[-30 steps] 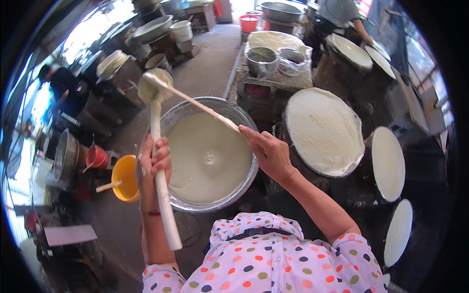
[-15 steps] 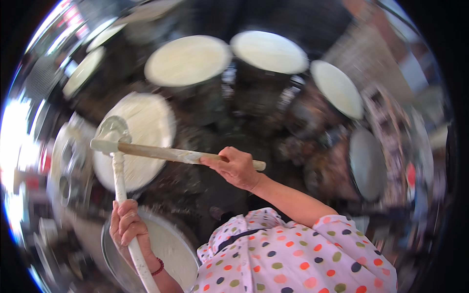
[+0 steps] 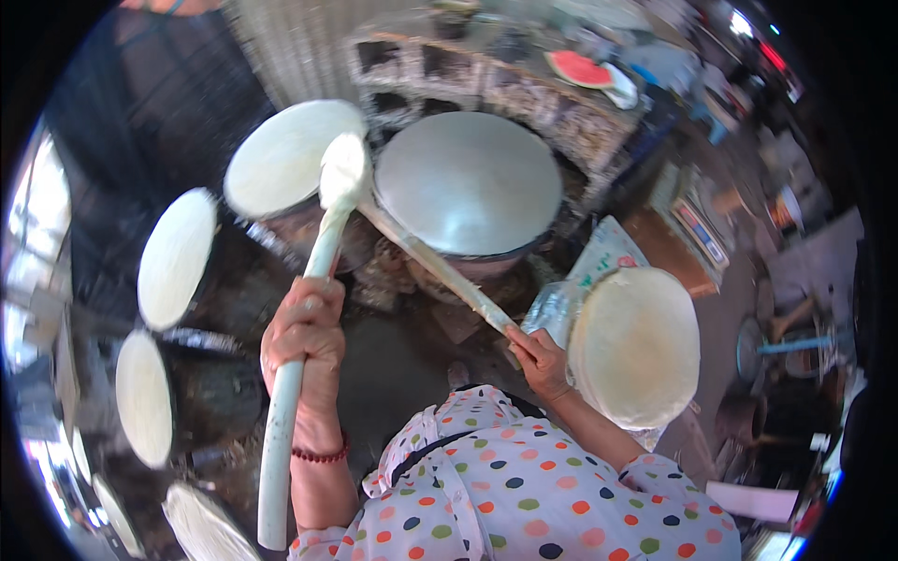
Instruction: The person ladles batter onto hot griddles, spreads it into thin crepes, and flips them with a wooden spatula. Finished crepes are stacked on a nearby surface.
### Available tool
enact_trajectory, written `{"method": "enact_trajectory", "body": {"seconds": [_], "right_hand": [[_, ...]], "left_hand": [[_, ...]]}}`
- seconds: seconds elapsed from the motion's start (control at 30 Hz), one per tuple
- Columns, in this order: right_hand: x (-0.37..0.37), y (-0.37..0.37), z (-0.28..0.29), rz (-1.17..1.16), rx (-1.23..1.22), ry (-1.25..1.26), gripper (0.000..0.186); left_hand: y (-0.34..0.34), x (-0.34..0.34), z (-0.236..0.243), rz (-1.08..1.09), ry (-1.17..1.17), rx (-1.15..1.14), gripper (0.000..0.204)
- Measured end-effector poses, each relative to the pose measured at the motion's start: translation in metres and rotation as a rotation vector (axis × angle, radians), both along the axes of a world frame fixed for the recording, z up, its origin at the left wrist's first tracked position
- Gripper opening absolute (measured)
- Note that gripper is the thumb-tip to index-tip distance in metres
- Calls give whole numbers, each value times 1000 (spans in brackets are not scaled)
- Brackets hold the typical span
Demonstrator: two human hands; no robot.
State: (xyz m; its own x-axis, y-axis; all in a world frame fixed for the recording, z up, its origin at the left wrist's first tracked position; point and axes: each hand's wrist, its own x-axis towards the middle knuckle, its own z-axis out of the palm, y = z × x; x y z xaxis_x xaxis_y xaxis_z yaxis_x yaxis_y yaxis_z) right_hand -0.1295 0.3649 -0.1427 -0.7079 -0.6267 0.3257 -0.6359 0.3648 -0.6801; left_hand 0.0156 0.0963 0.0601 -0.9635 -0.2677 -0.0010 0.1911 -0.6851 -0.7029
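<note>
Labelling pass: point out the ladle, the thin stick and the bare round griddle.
ladle (image 3: pixel 301 374), head view, white handle just below the left hand
thin stick (image 3: pixel 440 269), head view, mid-shaft
bare round griddle (image 3: pixel 468 182), head view, centre of grey surface

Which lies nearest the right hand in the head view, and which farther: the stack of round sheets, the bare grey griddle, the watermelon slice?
From the right hand, which grips a thin stick:
1. Stack of round sheets, just to its right.
2. Bare grey griddle, ahead of it, slightly left.
3. Watermelon slice, far ahead on the block ledge.
</note>
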Motion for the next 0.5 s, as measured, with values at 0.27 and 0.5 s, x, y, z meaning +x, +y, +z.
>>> {"method": "enact_trajectory", "body": {"seconds": [0.27,0.5], "right_hand": [[-78,-15,23,-582,-352,-665,38],[-94,-1,-10,-681,31,-41,37]], "left_hand": [[26,-237,-40,-416,-210,-796,11],[52,-309,-145,-154,-709,-2316,45]]}}
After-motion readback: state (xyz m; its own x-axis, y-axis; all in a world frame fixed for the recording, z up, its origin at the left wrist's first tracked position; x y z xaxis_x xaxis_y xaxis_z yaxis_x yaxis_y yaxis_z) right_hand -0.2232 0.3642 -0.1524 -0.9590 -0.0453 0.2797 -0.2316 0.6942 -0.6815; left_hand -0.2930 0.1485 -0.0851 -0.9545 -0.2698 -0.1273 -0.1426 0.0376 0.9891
